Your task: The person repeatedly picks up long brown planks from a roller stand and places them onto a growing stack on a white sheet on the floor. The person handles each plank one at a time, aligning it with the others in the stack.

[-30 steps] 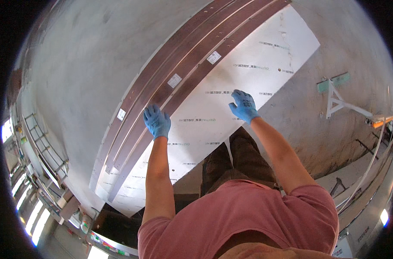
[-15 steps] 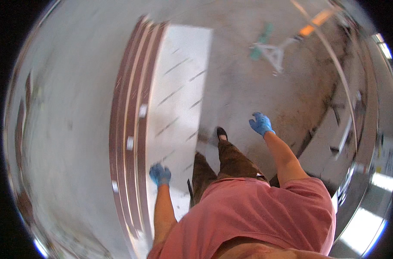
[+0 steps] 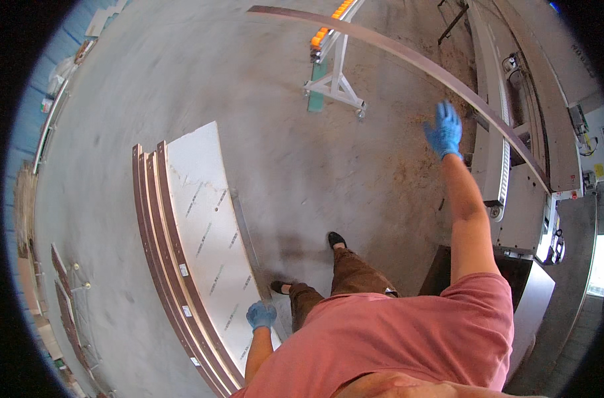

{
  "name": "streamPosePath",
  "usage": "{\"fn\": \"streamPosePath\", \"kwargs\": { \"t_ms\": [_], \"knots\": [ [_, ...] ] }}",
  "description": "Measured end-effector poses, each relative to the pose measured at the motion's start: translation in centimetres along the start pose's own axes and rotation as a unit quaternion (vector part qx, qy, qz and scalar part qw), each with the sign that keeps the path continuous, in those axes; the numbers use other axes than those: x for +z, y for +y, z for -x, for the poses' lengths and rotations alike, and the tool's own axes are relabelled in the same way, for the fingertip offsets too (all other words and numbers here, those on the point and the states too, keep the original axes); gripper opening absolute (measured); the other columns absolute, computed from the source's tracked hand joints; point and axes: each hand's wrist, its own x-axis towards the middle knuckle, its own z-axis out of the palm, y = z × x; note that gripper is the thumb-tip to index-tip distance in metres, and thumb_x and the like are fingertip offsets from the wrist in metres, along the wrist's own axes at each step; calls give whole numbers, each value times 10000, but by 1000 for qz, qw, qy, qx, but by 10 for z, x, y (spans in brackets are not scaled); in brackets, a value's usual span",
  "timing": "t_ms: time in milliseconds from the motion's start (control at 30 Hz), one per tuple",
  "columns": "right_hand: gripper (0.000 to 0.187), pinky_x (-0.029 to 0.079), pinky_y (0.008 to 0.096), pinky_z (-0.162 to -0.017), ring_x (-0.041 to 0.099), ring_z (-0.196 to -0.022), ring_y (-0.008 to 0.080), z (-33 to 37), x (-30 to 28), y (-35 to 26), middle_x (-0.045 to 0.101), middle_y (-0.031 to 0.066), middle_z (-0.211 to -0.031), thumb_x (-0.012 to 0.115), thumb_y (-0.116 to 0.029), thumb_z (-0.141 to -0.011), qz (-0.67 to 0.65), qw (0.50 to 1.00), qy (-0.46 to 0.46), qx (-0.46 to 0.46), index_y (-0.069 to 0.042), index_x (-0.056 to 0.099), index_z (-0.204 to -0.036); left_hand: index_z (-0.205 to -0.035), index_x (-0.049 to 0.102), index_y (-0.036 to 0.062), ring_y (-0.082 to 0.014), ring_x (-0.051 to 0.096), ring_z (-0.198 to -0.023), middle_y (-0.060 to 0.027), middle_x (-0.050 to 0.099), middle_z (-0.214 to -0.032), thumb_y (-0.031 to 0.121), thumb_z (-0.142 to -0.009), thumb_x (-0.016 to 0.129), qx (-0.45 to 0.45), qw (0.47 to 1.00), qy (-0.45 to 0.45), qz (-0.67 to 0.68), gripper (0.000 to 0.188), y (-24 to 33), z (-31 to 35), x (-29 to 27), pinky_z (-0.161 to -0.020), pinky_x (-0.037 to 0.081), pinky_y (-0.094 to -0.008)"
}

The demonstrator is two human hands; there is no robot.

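Note:
My right hand [image 3: 444,129], in a blue glove, reaches forward with its fingers stretched and nothing in them. It is nearest a long narrow board [image 3: 408,53] with a brown face, which runs from a machine at the right across a roller stand. The hand looks apart from the board. My left hand [image 3: 261,314], also gloved in blue, hangs low at my side with its fingers curled and nothing visible in them. Below or beside it is a white panel [image 3: 206,219] with printed marks. Along that panel's left side, several brown-edged boards [image 3: 157,232] with small white labels stand close together.
The white roller stand [image 3: 340,66] has orange rollers and small casters. A long grey machine [image 3: 498,159] lines the right side, with a dark box [image 3: 441,272] near my right leg. Brown panels [image 3: 66,298] and other stock lie along the far left.
My view has swung right, toward the machine and roller stand. My right arm has stretched forward, its fingers spreading toward the long board. My left hand stays low by the white panel.

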Motion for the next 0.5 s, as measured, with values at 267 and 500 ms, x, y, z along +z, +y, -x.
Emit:
{"fn": "streamPosePath", "kwargs": {
  "t_ms": [267, 500],
  "knots": [
    [795, 422, 484, -1150, 462, -1440, 373, -82, 33, 137, 477, 183, -1565, 810, -356, -805, 60, 992, -106, 13, -102, 486, -1485, -1172, 710, 28, -431, 636, -1127, -239, 702, -1153, 383, -882, 657, 128, 987, 85, 42, 461, 146, -58, -90, -986, 488, -547],
    [467, 556, 518, -896, 681, -1045, 417, -96, 24, 155, 687, 211, -1108, 797, -275, -792, 40, 972, -232, -19, -54, 661, -1180, -1340, 616, -5, -440, 587, -1226, -260, 645, -1299, 365, -913, 691, 230, 962, 100, 105, 570, 270, -95, -219, -1094, 440, -522]
  ]
}}
